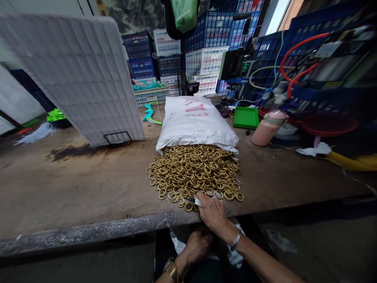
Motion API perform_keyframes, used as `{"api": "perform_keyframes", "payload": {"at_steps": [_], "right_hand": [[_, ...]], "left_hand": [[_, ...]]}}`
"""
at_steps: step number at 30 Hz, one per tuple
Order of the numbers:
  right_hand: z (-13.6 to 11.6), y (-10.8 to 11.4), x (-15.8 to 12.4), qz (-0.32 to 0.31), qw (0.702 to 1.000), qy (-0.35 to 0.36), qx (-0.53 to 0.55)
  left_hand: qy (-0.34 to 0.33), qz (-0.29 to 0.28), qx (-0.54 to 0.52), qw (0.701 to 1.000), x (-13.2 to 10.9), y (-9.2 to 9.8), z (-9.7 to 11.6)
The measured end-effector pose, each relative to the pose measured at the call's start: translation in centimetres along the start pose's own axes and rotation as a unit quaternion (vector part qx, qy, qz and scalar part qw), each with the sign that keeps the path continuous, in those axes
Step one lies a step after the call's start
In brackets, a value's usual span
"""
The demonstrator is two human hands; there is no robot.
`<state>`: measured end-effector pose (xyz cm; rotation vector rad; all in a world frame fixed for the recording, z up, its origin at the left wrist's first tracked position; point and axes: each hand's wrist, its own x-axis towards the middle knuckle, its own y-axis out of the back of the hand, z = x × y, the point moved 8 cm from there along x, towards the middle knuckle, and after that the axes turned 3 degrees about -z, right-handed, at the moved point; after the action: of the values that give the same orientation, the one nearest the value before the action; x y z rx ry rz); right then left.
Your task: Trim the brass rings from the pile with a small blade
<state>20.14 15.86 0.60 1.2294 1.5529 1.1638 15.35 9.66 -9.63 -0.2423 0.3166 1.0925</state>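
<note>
A heap of gold-coloured rings (197, 169) spreads out from the open mouth of a white woven sack (197, 122) lying on the table. At the heap's near edge, my right hand (212, 212) is closed around a small tool (194, 201) with a dark, blade-like end and a white part; its exact kind is unclear. Below the table edge, my left hand (196, 245) is curled with its fingers together, over my lap. Whatever it may hold is hidden. White sheet-like material (178, 240) shows beside it.
On the left of the wooden table (97, 192) a white ribbed panel (82, 78) stands in a black wire holder. To the right are a pink bottle (268, 127), a green tray (246, 118) and a machine with red hoses (294, 59). Crates (206, 61) are stacked behind.
</note>
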Motion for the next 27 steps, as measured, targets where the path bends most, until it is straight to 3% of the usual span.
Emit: {"api": "perform_keyframes", "payload": {"at_steps": [3,11,17,23,27], "right_hand": [[0.2,-0.3,0.0,0.001,1.0,-0.001,-0.007],[0.3,-0.3,-0.8,-0.005,1.0,0.005,0.023],[0.5,-0.5,-1.0,-0.02,1.0,0.003,0.008],[0.9,-1.3,-1.0,-0.004,1.0,0.011,-0.017],[0.9,-1.3,-0.9,-0.001,1.0,0.014,-0.009]], "left_hand": [[-0.019,-0.004,-0.003,1.0,-0.1,0.0,-0.1],[0.006,0.01,0.009,1.0,-0.4,0.5,-1.2],[-0.04,-0.017,-0.005,0.999,-1.1,-0.2,1.9],[-0.005,-0.08,-0.014,0.997,-2.2,-1.0,3.2],[0.006,-0.059,-0.038,0.997,-2.3,-0.4,3.6]]}}
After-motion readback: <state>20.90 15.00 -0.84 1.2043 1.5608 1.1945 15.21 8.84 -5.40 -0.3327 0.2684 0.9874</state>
